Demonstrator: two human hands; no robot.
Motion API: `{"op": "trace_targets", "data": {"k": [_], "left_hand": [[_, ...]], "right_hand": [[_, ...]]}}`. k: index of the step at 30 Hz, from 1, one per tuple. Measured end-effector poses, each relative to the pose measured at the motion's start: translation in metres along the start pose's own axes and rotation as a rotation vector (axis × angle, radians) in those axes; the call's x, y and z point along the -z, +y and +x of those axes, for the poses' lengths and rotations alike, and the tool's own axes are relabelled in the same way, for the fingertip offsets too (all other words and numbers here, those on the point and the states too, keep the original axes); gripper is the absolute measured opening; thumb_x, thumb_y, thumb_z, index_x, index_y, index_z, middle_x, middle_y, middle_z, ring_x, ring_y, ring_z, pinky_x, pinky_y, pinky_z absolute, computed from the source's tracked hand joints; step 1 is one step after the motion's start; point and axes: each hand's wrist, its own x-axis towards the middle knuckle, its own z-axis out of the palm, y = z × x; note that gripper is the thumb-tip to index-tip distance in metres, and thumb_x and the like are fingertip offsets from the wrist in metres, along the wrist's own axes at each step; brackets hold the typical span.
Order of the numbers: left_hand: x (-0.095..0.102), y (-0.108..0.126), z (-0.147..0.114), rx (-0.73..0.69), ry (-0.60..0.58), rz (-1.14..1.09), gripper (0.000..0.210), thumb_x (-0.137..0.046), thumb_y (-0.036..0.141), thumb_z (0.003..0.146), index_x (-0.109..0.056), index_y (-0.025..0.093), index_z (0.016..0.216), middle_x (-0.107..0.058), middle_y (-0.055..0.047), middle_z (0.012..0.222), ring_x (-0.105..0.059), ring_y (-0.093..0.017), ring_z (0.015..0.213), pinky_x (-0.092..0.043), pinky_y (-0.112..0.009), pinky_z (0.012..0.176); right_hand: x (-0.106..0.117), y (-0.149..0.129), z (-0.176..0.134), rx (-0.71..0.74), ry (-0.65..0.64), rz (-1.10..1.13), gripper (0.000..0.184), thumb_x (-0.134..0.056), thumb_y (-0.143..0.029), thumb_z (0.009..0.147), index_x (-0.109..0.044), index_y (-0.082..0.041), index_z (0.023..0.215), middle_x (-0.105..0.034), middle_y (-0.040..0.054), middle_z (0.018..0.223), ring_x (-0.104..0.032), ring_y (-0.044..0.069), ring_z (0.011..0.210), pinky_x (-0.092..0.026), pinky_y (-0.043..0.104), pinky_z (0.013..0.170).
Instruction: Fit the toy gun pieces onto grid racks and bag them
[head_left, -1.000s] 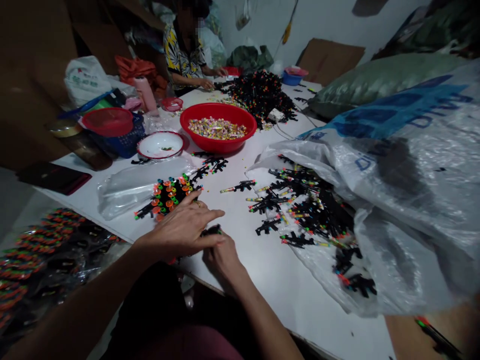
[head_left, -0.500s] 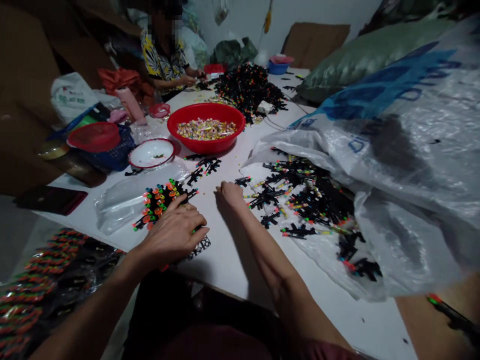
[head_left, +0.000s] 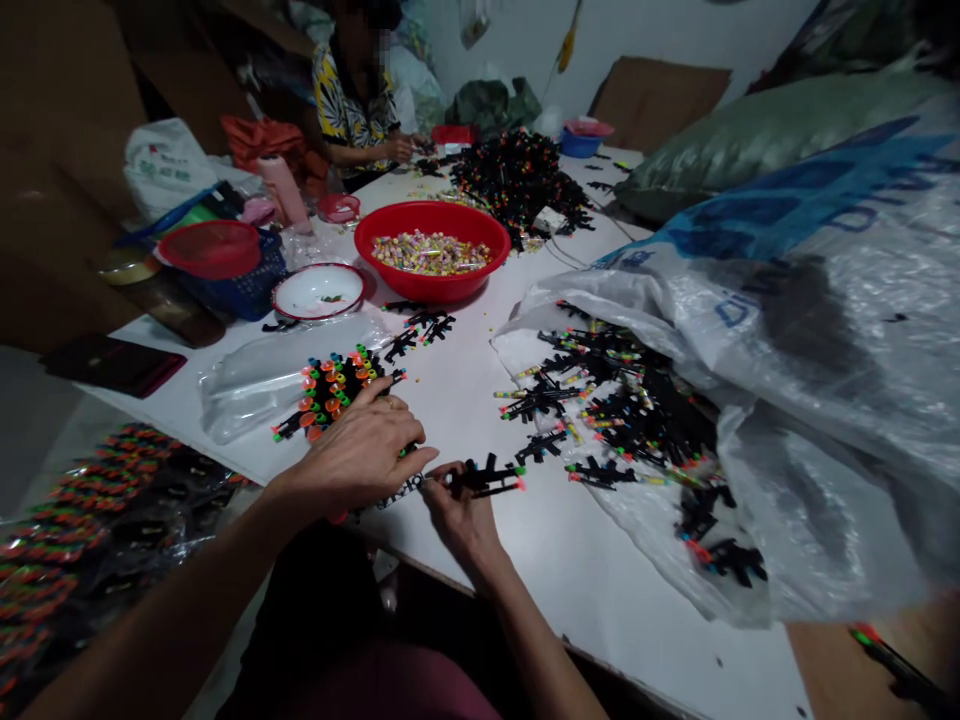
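My left hand (head_left: 365, 440) is curled over a row of small black toy guns (head_left: 330, 385) with orange and green tips, at the table's near edge. Its palm hides part of the row. Beneath its thumb a black piece with holes (head_left: 405, 490) shows in part. Close beside it my right hand (head_left: 461, 515) pinches a black toy gun (head_left: 487, 476), whose pink tip points right. Loose toy guns (head_left: 416, 330) lie beyond my left hand. To the right, a heap of toy guns (head_left: 645, 400) with coloured tubes lies on a plastic sack (head_left: 795, 480).
A red basin (head_left: 499, 262) holds small colourful pieces. Left of it stand a white enamel dish (head_left: 296, 290), a blue basket (head_left: 259, 285) and a jar (head_left: 169, 310). A co-worker (head_left: 356, 100) sits behind a big black pile (head_left: 517, 180). Bagged toys (head_left: 97, 540) lie below left.
My right hand has drawn back from the middle of the table toward my left hand, bringing a toy gun with it. My left hand stays on the row; the view has shifted slightly.
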Motion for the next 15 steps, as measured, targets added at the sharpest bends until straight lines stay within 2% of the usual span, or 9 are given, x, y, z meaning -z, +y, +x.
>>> {"op": "trace_targets", "data": {"k": [4, 7, 10, 12, 15], "left_hand": [[-0.003, -0.002, -0.001, -0.003, 0.029, -0.043, 0.045, -0.042, 0.055, 0.089, -0.069, 0.019, 0.082, -0.066, -0.003, 0.077, -0.059, -0.019, 0.09, -0.012, -0.048, 0.112], [-0.004, -0.005, 0.0, -0.011, 0.037, -0.066, 0.049, -0.047, 0.063, 0.082, -0.068, 0.018, 0.079, -0.065, -0.003, 0.075, -0.059, -0.02, 0.088, -0.014, -0.047, 0.112], [-0.003, -0.008, 0.001, -0.005, 0.072, -0.02, 0.047, -0.049, 0.06, 0.081, -0.067, 0.017, 0.073, -0.064, -0.004, 0.07, -0.059, -0.02, 0.086, -0.018, -0.047, 0.111], [-0.004, -0.007, 0.001, 0.023, 0.102, 0.034, 0.043, -0.05, 0.054, 0.083, -0.066, 0.017, 0.07, -0.063, -0.005, 0.068, -0.06, -0.021, 0.083, -0.021, -0.047, 0.109], [-0.007, 0.005, 0.0, -0.009, 0.106, 0.053, 0.035, -0.056, 0.047, 0.08, -0.066, 0.016, 0.068, -0.064, -0.006, 0.066, -0.06, -0.021, 0.079, -0.024, -0.048, 0.109]], "right_hand": [[-0.01, 0.003, 0.002, 0.156, -0.043, -0.346, 0.017, -0.047, -0.031, 0.088, -0.059, -0.019, 0.091, -0.062, 0.0044, 0.083, -0.056, 0.018, 0.075, -0.044, 0.028, 0.07], [-0.015, 0.001, 0.008, 0.226, -0.074, -0.599, 0.019, -0.043, -0.021, 0.088, -0.06, -0.016, 0.09, -0.062, 0.008, 0.084, -0.056, 0.02, 0.078, -0.042, 0.028, 0.068], [-0.022, -0.005, 0.018, 0.264, -0.043, -0.776, 0.018, -0.043, -0.012, 0.082, -0.061, -0.014, 0.087, -0.061, 0.0099, 0.083, -0.056, 0.02, 0.076, -0.04, 0.027, 0.064], [-0.025, -0.009, 0.02, 0.328, -0.039, -0.812, 0.019, -0.043, -0.011, 0.082, -0.061, -0.014, 0.083, -0.061, 0.0094, 0.078, -0.057, 0.02, 0.074, -0.039, 0.027, 0.063], [-0.021, -0.008, 0.005, 0.407, -0.041, -0.714, 0.021, -0.043, -0.021, 0.086, -0.062, -0.015, 0.081, -0.061, 0.0079, 0.073, -0.057, 0.02, 0.071, -0.04, 0.026, 0.062]]}}
